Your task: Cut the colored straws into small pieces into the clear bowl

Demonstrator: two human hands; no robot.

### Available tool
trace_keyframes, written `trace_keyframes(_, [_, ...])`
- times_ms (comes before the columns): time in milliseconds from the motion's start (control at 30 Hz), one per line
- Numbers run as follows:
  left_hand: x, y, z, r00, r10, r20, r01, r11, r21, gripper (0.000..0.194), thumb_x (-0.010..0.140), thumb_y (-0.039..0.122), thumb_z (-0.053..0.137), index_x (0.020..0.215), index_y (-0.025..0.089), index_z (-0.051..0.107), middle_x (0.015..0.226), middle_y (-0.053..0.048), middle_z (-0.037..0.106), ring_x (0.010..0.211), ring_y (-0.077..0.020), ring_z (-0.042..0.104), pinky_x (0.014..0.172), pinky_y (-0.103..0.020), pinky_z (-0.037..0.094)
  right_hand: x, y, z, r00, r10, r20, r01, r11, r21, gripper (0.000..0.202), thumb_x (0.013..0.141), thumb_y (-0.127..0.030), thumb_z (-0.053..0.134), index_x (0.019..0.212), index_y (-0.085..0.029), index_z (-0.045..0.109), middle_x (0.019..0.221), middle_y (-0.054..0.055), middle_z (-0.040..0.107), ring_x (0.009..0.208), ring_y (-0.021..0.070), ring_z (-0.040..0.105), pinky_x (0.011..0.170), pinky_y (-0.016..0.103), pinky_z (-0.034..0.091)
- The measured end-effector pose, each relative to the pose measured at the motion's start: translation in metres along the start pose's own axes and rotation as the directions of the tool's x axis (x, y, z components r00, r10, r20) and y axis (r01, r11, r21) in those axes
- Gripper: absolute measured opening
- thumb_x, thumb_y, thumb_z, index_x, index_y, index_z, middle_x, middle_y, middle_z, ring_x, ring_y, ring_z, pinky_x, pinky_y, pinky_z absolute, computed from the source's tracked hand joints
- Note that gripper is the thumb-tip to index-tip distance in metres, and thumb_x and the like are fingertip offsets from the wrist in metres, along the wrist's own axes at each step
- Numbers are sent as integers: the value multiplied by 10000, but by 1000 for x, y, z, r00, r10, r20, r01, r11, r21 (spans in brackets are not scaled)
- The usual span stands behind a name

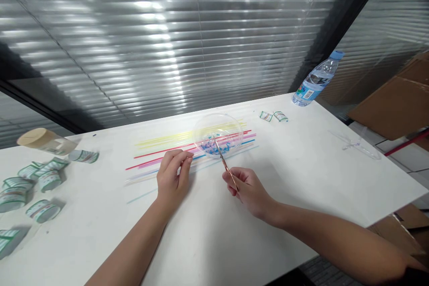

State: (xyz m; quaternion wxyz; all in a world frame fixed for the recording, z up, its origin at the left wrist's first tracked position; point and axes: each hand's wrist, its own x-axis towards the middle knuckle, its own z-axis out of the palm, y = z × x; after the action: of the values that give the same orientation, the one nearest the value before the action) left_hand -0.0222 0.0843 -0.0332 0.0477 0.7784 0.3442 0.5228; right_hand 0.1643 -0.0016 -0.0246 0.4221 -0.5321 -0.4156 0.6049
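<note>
My right hand (250, 190) grips slim copper-coloured tweezers (226, 166), whose silver tip reaches over the near rim into a clear round bowl (217, 118). Small blue, teal and purple pieces (225, 147) lie at the bottom of this bowl. Just left of it, my left hand (174, 172) rests with thumb and fingers pressed together; what they hold, if anything, is too small to make out. Long thin sticks (161, 140) in yellow, red, pink, blue and clear lie under and beside the bowl, partly hidden by my left hand.
Several curled green-and-white patterned labels (50, 181) and a beige-lidded jar (50, 140) on its side are at left. Two small patterned pieces (266, 116) lie behind the bowl. A water bottle (315, 80) stands at the back right corner, near a clear plastic item (355, 144).
</note>
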Motion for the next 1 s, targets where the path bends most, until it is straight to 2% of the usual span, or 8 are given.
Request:
trace_keyframes(233, [-1,0,0,1000,-19,-10,19,1000,10,131,880,138,546,962,188,634,874,-45,606,785,-129,593,598,-228,541,-1,-1,1,1000,-14,-13,14,1000,4,589,790,-680,546,617,-150,354,578,-28,345,534,39,296,500,196,217])
trace_keyframes(400, [-1,3,1,999,-31,-29,32,999,7,179,854,133,589,1017,191,632,916,-36,596,709,-98,575,578,-219,539,-1,0,0,1000,-3,-24,3,1000,7,587,802,-673,539,619,-147,353,576,-32,328,528,36,277,496,195,208])
trace_keyframes(600, [-1,1,1,996,-85,-30,85,996,7,75,872,188,576,919,180,634,875,-47,608,750,-123,595,561,-232,540,0,1,0,1000,0,-31,1,1000,31,596,793,-677,550,611,-146,348,570,-28,350,531,37,280,503,194,216])
trace_keyframes(1000, [-1,0,1,996,-77,-36,78,997,30,73,879,179,571,915,182,635,852,-43,619,769,-121,595,585,-224,539,0,0,-1,999,19,-46,-18,1000,23,630,776,-737,510,610,-141,394,564,-22,377,491,27,274,474,194,197])
